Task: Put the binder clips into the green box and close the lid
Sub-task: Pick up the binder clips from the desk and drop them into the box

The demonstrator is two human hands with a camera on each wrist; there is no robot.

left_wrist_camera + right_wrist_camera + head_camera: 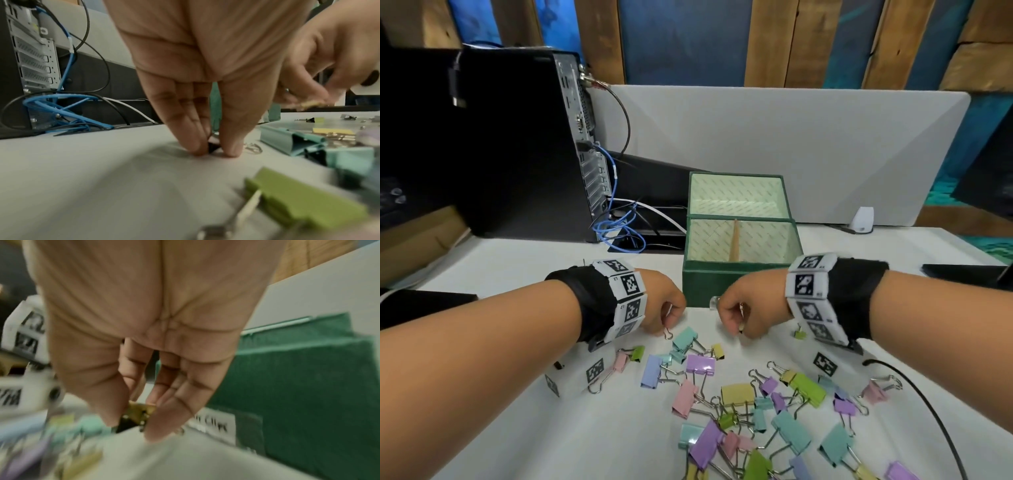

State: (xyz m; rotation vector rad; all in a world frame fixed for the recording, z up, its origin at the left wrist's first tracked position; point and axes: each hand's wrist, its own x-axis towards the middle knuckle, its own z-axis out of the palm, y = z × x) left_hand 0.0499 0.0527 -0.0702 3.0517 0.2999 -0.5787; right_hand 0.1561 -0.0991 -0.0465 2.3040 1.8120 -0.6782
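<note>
Head view: a white tabletop (524,428) carries a loose heap of pastel binder clips (753,407) near its front, with the green box (739,246) just behind them, its lid (736,193) tipped back and open. A black computer tower (517,144) with tangled blue cables (619,226) stands at the left rear, a grey divider panel (791,137) runs behind the box, and wood planks back the room.

Both hands reach down to the bare strip between heap and box. The left hand (664,301) points its fingers (197,129) straight down and pinches a small dark clip (212,147) on the tabletop. The right hand (746,305), just in front of the box wall, pinches a small yellow clip (139,410) between thumb and fingers (168,415). The hands stay apart, with open tabletop to the left of the heap.
</note>
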